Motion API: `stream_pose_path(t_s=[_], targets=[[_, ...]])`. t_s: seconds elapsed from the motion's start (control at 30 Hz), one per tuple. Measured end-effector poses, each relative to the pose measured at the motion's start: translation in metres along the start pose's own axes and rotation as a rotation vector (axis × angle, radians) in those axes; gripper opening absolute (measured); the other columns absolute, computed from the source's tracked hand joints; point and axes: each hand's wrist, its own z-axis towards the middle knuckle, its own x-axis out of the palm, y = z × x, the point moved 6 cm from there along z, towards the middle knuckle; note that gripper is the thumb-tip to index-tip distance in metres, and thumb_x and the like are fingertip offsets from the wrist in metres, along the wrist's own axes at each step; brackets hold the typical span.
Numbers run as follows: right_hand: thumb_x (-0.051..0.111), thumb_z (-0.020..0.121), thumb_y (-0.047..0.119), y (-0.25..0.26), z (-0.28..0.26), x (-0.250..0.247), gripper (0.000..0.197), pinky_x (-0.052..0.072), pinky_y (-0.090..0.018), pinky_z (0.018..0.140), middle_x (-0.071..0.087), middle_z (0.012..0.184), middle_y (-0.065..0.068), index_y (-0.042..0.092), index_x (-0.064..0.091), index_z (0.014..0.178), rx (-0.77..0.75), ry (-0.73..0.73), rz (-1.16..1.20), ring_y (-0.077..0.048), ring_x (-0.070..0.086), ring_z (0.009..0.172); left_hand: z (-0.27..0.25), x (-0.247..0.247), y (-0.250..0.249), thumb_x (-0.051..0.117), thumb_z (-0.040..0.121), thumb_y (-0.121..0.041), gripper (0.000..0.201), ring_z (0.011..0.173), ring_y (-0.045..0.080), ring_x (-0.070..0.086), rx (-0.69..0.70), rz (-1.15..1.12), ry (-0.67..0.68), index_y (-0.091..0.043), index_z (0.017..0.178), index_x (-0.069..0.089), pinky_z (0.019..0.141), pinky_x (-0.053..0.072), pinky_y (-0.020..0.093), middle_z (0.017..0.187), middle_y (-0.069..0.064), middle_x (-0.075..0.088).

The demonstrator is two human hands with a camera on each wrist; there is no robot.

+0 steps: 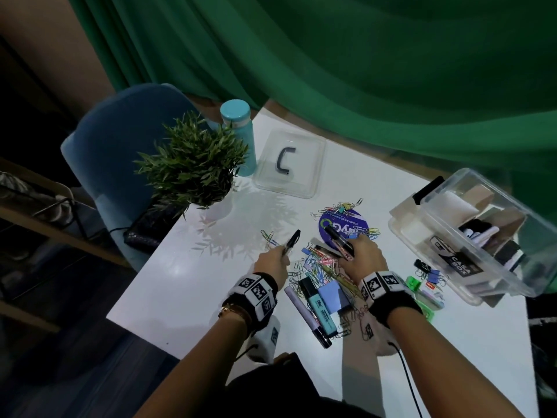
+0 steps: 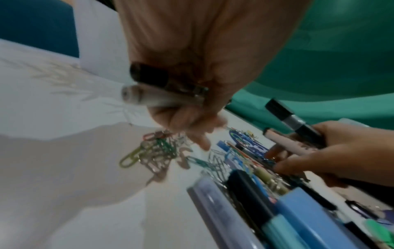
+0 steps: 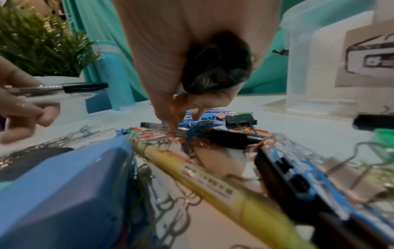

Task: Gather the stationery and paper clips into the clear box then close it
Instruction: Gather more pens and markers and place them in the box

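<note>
White tabletop [image 1: 187, 285] before a green curtain [image 1: 361, 70], carrying a scatter of stationery; places below are given relative to the heap of paper clips [image 1: 313, 267] at its centre.

Left hand [image 1: 272, 262], just left of the heap: fingers curled round 2 pens, a black-capped pen [image 1: 291, 241] and a clear-barrelled pen [image 2: 149, 99], both projecting away from the person. The left wrist view is blurred, so the count of 2 is probable rather than certain. A small cluster of clips [image 2: 153, 151] lies on the table beneath this hand.

Right hand [image 1: 363, 257], over the far edge of the heap: palm closed round a black marker [image 1: 339, 239] and a pale pen [image 2: 283, 141], while the free fingertips [image 3: 175, 124] reach down to a black pen [image 3: 213, 136] tangled in clips.

Nearer the person lie a lilac highlighter [image 1: 301, 309], a mint highlighter [image 1: 318, 306] and a yellow pen [image 3: 202, 176]. A round blue sticker [image 1: 343, 229] lies beyond the heap, binder clips [image 1: 425, 268] to its right.

Clear box [image 1: 470, 233], well right of the heap, stands open and already holds some items; its lid [image 1: 291, 164] rests beyond the heap, beside a potted plant [image 1: 193, 164] and a teal bottle [image 1: 238, 137].

Step in hand: collecting pens, early in the task. Next, the tangled pen must be lifted free of the clips, then both handfuls carried right to the box.
</note>
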Motion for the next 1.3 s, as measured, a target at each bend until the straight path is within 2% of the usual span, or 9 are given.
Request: stream_pose_path(t_s=[0.27,0.37,0.43,0.5,0.6,0.67,0.83,1.17,1.3], targets=[[0.071,0.077,0.029,0.008,-0.003,-0.009,0.023,0.050,-0.032,0.069,0.064,0.094,-0.012,0.010,0.065,0.090,0.019,-0.082,-0.007,-0.029,0.063,0.081,-0.034,0.011,0.001,0.066,0.079,-0.040,0.052,0.064,0.019,0.054,-0.134,0.129,0.068,-0.019,0.124,0.052,0.054,0.042,0.023,0.073,-0.002,0.053],[0.068,0.077,0.025,-0.002,-0.006,-0.026,0.016,0.044,-0.029,0.061,0.066,0.082,-0.012,0.011,0.066,0.085,0.058,-0.194,0.163,-0.026,0.056,0.068,-0.038,0.021,-0.003,0.071,0.074,-0.045,0.051,0.056,0.017,0.052,-0.163,0.115,0.075,-0.020,0.116,0.058,0.050,0.045,0.022,0.069,-0.001,0.057],[0.068,0.079,0.028,-0.012,-0.008,-0.036,0.020,0.049,-0.031,0.061,0.068,0.078,-0.015,0.010,0.067,0.089,0.057,-0.232,0.262,-0.029,0.060,0.068,-0.037,0.025,-0.006,0.071,0.075,-0.047,0.051,0.055,0.017,0.052,-0.220,0.080,0.034,-0.011,0.106,0.054,0.050,0.049,0.024,0.077,0.002,0.059],[0.070,0.078,0.029,-0.020,-0.012,-0.042,0.024,0.056,-0.040,0.063,0.069,0.075,-0.015,0.009,0.068,0.091,0.039,-0.228,0.342,-0.031,0.064,0.067,-0.032,0.035,-0.009,0.069,0.076,-0.050,0.070,0.061,0.017,0.057,-0.255,0.049,0.046,-0.002,0.121,0.044,0.048,0.046,0.024,0.093,0.005,0.064],[0.074,0.076,0.027,-0.031,-0.020,-0.033,0.025,0.058,-0.037,0.068,0.067,0.075,-0.010,0.012,0.069,0.094,0.079,-0.097,0.271,-0.027,0.065,0.068,-0.027,0.046,-0.014,0.070,0.075,-0.052,0.101,0.102,0.029,0.063,-0.276,0.013,0.094,-0.002,0.144,0.015,0.076,0.055,0.032,0.131,0.014,0.054],[0.077,0.074,0.029,-0.036,-0.027,-0.015,0.028,0.055,-0.030,0.071,0.070,0.083,-0.009,0.015,0.068,0.097,0.089,0.036,0.143,-0.023,0.065,0.071,-0.026,0.048,-0.019,0.067,0.076,-0.054,0.107,0.106,0.031,0.062,-0.285,0.006,0.095,-0.001,0.147,0.007,0.078,0.053,0.031,0.134,0.015,0.052],[0.076,0.072,0.036,-0.034,-0.042,0.011,0.029,0.053,-0.030,0.069,0.070,0.087,-0.011,0.015,0.068,0.090,0.131,0.089,0.043,-0.028,0.067,0.080,-0.029,0.041,-0.029,0.063,0.081,-0.050,0.090,0.095,0.032,0.065,-0.315,-0.017,0.019,-0.001,0.141,0.018,0.081,0.055,0.036,0.111,0.014,0.064],[0.072,0.075,0.035,-0.026,-0.056,0.003,0.027,0.044,-0.027,0.065,0.068,0.096,-0.010,0.014,0.066,0.091,0.161,0.061,-0.034,-0.030,0.066,0.089,-0.038,0.041,-0.046,0.066,0.084,-0.017,0.065,0.101,0.034,0.062,-0.275,0.093,-0.033,-0.002,0.132,0.024,0.071,0.044,0.035,0.118,0.015,0.058],[0.076,0.072,0.039,-0.043,-0.064,-0.018,0.037,0.046,-0.028,0.066,0.060,0.090,-0.009,0.011,0.056,0.086,0.217,0.160,-0.006,-0.027,0.059,0.081,-0.037,0.034,-0.052,0.060,0.088,-0.023,0.058,0.095,0.035,0.064,-0.196,0.119,-0.085,0.002,0.129,0.029,0.070,0.049,0.036,0.109,0.017,0.063]])
